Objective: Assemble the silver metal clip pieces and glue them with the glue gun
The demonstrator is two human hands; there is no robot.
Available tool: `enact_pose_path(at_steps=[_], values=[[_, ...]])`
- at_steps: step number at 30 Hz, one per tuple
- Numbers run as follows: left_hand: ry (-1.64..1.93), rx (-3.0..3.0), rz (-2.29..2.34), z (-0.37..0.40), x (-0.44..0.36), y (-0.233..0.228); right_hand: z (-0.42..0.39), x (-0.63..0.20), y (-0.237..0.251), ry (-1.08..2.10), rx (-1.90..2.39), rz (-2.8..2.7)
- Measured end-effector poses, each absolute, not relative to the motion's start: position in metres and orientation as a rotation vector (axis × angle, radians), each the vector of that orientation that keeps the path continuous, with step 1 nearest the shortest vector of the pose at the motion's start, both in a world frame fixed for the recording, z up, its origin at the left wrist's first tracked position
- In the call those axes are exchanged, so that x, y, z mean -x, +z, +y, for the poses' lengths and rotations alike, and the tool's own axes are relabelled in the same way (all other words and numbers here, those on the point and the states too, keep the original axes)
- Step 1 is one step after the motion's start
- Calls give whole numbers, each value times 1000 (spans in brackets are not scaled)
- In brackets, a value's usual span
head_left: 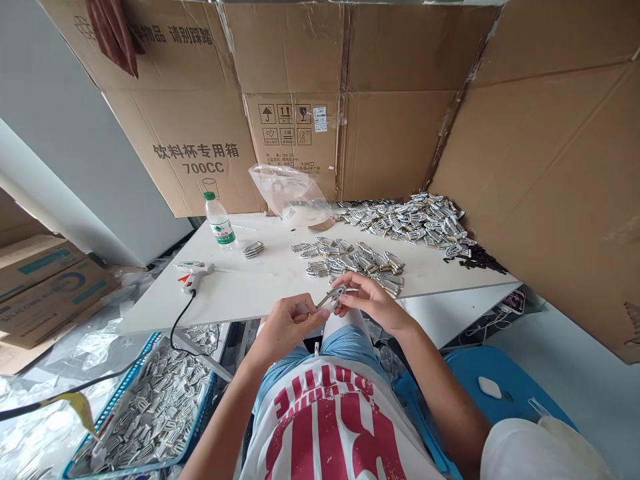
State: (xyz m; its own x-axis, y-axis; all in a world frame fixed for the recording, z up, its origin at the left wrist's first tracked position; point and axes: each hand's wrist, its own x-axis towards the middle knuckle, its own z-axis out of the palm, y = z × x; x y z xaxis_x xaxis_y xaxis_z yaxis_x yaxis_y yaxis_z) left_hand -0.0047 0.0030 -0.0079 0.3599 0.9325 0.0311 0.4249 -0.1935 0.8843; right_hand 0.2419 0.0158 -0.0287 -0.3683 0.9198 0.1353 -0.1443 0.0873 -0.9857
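In front of my lap, at the table's near edge, both hands are closed on one small silver, loop-shaped metal piece (330,297). My left hand (293,320) pinches its left end between thumb and fingers. The fingers of my right hand (373,301) grip its rounded right end. Just beyond my hands lies a loose pile of similar looped metal pieces (357,257). A small stack of such pieces (254,249) sits apart to the left.
A white table (235,287) carries a glue gun (194,275), a water bottle (219,223), a plastic bag (293,193) and a larger heap of metal pieces (415,217). Cardboard walls (400,133) stand behind. A blue basket (200,413) of pieces is at lower left, a blue stool (500,373) at right.
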Motion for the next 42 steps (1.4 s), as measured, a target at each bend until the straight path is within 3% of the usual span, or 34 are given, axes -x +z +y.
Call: enact_pose_path(at_steps=[42], values=[[913, -1823, 1333, 5, 2, -9, 6, -232, -28, 1408, 812, -1413]])
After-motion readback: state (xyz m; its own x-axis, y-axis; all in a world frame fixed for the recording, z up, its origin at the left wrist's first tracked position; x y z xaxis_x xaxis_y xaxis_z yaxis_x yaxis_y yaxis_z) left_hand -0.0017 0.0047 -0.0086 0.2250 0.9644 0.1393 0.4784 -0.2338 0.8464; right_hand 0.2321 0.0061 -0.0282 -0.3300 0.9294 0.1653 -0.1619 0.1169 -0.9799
